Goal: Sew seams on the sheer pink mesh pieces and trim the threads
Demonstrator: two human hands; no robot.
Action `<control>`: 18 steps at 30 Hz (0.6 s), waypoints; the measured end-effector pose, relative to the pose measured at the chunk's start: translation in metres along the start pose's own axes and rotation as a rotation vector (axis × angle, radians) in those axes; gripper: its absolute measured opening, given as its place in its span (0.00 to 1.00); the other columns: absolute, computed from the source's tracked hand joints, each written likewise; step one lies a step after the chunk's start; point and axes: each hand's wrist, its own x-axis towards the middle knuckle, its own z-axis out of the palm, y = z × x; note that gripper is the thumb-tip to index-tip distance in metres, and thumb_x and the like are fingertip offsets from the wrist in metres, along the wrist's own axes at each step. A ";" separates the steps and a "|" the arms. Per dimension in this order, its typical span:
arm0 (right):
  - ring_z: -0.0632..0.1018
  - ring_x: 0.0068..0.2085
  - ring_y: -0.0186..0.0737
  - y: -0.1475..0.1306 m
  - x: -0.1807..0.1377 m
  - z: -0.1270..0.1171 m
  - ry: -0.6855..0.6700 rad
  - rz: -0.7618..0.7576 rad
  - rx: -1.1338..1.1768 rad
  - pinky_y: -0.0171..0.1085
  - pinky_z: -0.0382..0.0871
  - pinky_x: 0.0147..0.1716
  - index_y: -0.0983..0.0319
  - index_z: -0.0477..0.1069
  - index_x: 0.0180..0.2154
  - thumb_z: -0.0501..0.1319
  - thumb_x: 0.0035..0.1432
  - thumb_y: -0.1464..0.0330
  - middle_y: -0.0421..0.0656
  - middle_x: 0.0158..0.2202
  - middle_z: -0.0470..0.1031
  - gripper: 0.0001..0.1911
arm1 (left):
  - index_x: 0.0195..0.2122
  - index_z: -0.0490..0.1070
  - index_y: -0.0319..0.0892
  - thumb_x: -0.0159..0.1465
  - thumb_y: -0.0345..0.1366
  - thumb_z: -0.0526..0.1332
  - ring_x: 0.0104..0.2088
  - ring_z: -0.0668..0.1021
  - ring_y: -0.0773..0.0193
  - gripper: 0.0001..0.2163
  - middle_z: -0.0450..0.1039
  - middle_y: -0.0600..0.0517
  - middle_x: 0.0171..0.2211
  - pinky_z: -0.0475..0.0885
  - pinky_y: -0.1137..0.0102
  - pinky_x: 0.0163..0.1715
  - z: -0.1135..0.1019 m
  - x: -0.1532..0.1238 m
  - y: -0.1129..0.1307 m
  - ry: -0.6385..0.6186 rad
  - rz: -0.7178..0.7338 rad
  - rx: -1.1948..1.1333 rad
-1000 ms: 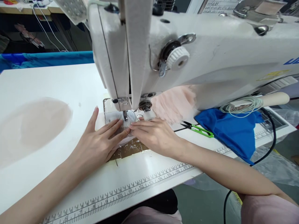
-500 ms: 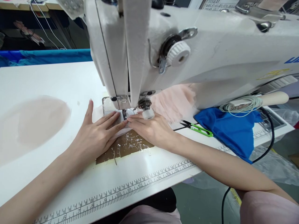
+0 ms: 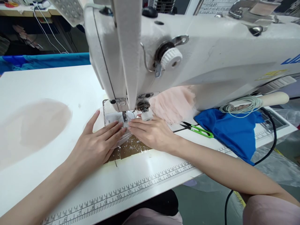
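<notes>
A sheer pale fabric piece (image 3: 122, 139) lies under the presser foot (image 3: 124, 116) of a white sewing machine (image 3: 206, 56). My left hand (image 3: 100, 140) rests flat on this fabric, left of the foot, with fingers stretched out and the thumb spread away. On the foot's right side my right hand (image 3: 153, 131) lies flat with its fingers extended, their tips close to the foot. The machine's white knob partly covers that hand. Beneath both hands, a brown taped patch (image 3: 131, 147) shows on the table.
Sheer peach fabric (image 3: 173, 103) is heaped under the machine arm. Green-handled thread snips (image 3: 199, 130) lie to the right, beside blue cloth (image 3: 229, 131) and a coil of pale cord (image 3: 243, 104). Another sheer piece (image 3: 44, 125) lies at left. A printed ruler (image 3: 140, 189) runs along the front edge.
My left hand has drawn slightly back from the foot, and its thumb has shifted right and down. The fabric's edge has shifted near it. My right hand stays almost in place.
</notes>
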 end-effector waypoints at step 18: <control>0.81 0.42 0.39 0.004 0.004 -0.001 -0.052 0.019 -0.040 0.41 0.74 0.48 0.66 0.78 0.40 0.54 0.64 0.79 0.46 0.42 0.82 0.13 | 0.59 0.65 0.43 0.69 0.27 0.50 0.52 0.78 0.56 0.18 0.75 0.45 0.53 0.41 0.39 0.68 0.008 0.003 -0.009 0.039 -0.020 0.003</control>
